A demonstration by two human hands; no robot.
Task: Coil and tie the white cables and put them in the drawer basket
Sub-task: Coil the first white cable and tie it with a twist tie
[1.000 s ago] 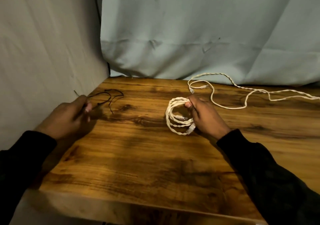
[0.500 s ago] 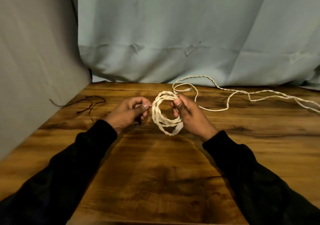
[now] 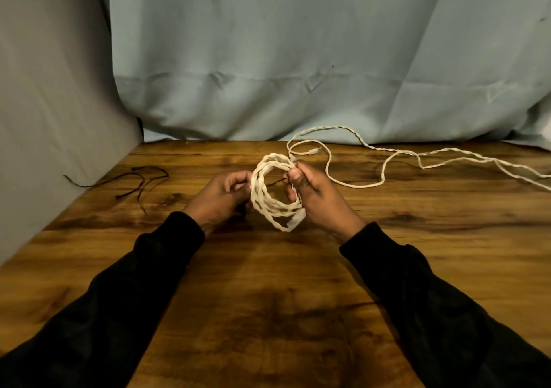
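Now both hands meet over the middle of the wooden table [image 3: 268, 313]: the left hand [image 3: 222, 198], which a second ago was out at the far left picking at the dark ties, has come across with one and pinches it against the near-left side of the coiled white cable [image 3: 275, 196]. The right hand [image 3: 316, 193] holds the coil upright off the wood, fingers and thumb curled round its right side, a thin black tie [image 3: 275, 182] crossing the opening. Tying looks about to begin; coiling of this cable seems done. A second white cable [image 3: 402, 161] lies loose along the far right, uncoiled. Spare black ties [image 3: 140, 180] rest at the far left edge. Pale blue-grey cloth [image 3: 298, 59] drapes the back and left. No drawer basket is in sight.
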